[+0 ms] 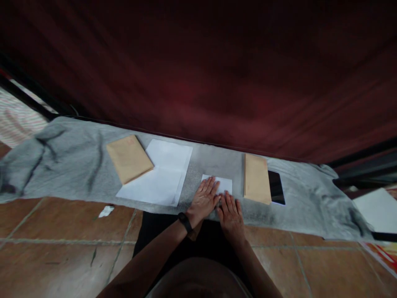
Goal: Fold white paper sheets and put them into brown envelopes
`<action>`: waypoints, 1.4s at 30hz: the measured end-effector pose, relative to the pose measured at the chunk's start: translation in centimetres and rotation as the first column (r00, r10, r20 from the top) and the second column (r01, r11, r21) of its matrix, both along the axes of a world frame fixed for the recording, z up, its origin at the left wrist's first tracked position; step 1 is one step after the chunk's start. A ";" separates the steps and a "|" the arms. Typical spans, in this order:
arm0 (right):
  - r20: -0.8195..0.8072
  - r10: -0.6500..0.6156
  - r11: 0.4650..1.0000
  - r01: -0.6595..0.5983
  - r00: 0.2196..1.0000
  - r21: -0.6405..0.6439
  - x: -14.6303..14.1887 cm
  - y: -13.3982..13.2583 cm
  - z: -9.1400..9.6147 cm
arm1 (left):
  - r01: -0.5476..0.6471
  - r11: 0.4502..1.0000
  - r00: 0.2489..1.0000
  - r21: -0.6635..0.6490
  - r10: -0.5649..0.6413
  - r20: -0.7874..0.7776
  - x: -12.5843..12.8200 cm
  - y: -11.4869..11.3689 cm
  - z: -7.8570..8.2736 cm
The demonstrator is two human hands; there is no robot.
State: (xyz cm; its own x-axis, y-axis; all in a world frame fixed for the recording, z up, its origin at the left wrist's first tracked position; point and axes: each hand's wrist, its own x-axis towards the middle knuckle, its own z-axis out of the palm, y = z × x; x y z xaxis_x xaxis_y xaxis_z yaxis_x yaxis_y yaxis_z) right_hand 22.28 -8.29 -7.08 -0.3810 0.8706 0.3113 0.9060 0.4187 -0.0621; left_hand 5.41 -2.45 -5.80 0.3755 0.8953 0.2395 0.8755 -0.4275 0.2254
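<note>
A small folded white paper point(223, 184) lies on a grey cloth point(68, 161) spread over the tiled floor. My left hand point(204, 198), with a dark band at the wrist, lies flat on the paper's left part, fingers stretched out. My right hand point(230, 213) rests flat at the paper's lower edge, fingers together and extended. Neither hand grips anything.
Left of my hands lie white sheets point(161, 176) with a brown envelope point(129, 158) on them. To the right are another brown envelope point(256, 179) and a dark phone point(276, 187). A dark red curtain point(198, 74) hangs behind. A paper scrap point(106, 211) sits on the tiles.
</note>
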 end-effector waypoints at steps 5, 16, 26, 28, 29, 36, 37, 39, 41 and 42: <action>-0.025 -0.030 0.999 0.029 0.999 -0.034 0.1 -0.1 -0.1 | -0.052 0.998 0.999 -0.017 0.052 -0.009 -1.4 -0.4 0.4; -0.026 -0.052 0.996 0.050 0.998 -0.079 1.7 -1.2 0.5 | -0.135 0.991 0.991 -0.020 0.135 0.008 -2.3 -1.0 0.7; -0.121 -0.033 0.999 0.029 0.992 -0.034 0.0 1.2 0.4 | -0.129 0.992 0.992 0.000 0.129 -0.011 -2.3 -0.8 0.4; -0.120 -0.029 0.999 0.025 0.992 -0.032 -0.9 2.0 0.3 | -0.127 0.992 0.992 0.001 0.127 -0.015 -2.3 -0.7 0.4; -0.111 -0.033 0.999 0.029 0.993 -0.034 -1.3 2.3 0.2 | -0.126 0.992 0.992 0.000 0.126 -0.018 -2.3 -0.7 0.4; -0.066 -0.076 0.996 0.073 0.995 -0.047 -1.3 3.2 -0.5 | -0.130 0.991 0.991 0.008 0.130 -0.030 -2.1 -0.8 0.3; -0.064 -0.089 0.995 0.086 0.994 -0.048 -1.0 3.3 -0.6 | -0.131 0.991 0.991 0.008 0.131 -0.029 -2.1 -0.8 0.3; -0.055 -0.116 0.992 0.113 0.992 -0.052 -0.5 3.5 -0.6 | -0.134 0.991 0.991 0.006 0.134 -0.027 -2.1 -0.8 0.3; -0.048 -0.131 0.990 0.128 0.990 -0.056 -0.2 3.8 -0.6 | -0.142 0.990 0.990 0.000 0.142 -0.025 -2.0 -0.8 0.2; -0.049 -0.135 0.990 0.132 0.990 -0.056 -0.1 4.0 -0.5 | -0.144 0.990 0.989 -0.003 0.144 -0.024 -2.0 -0.7 0.2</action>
State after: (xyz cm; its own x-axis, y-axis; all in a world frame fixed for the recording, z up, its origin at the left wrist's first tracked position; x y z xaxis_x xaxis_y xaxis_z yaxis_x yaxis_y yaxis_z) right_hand 22.17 -4.30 -7.57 -0.2443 0.9283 0.2804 0.9484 0.2890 -0.1302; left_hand 3.43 -3.19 -5.60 0.2481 0.9415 0.2280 0.9330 -0.2955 0.2051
